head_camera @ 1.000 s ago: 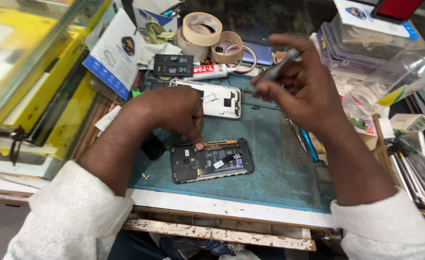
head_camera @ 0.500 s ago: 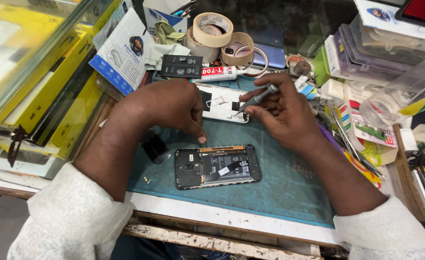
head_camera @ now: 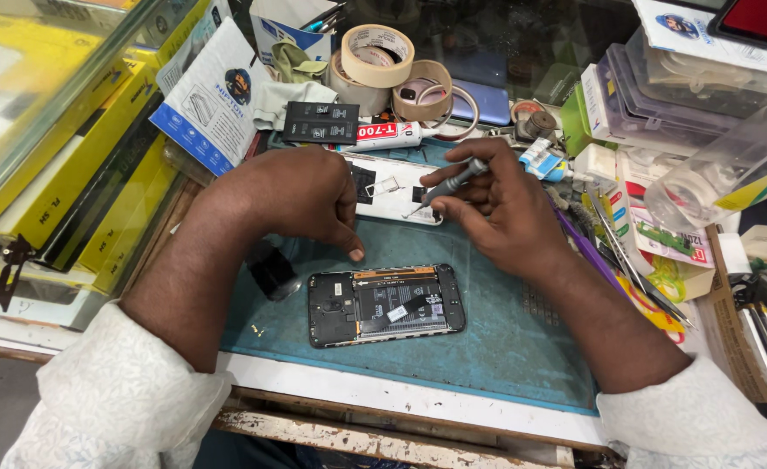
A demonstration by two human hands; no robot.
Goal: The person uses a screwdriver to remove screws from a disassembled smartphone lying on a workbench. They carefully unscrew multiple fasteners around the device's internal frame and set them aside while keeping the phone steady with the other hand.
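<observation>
An opened black phone [head_camera: 387,305] lies face down on the blue work mat [head_camera: 505,347], its circuit boards and battery showing. Behind it lies a white back cover [head_camera: 392,187]. My left hand [head_camera: 301,195] rests on the mat beside the cover, fingers curled, fingertips just above the phone's top edge, holding nothing that I can see. My right hand [head_camera: 496,204] grips a thin grey screwdriver [head_camera: 446,186], its tip pointing down at the white cover.
Tape rolls [head_camera: 381,54] and a glue tube [head_camera: 388,135] stand at the back. A black battery [head_camera: 320,122] and a blue-white packet [head_camera: 211,95] lie back left. Yellow boxes [head_camera: 97,165] line the left. Plastic boxes [head_camera: 661,95] and tweezers [head_camera: 635,269] crowd the right.
My right hand came down from up high with the screwdriver and now holds its tip at the white cover. My left hand stayed near the phone's top edge.
</observation>
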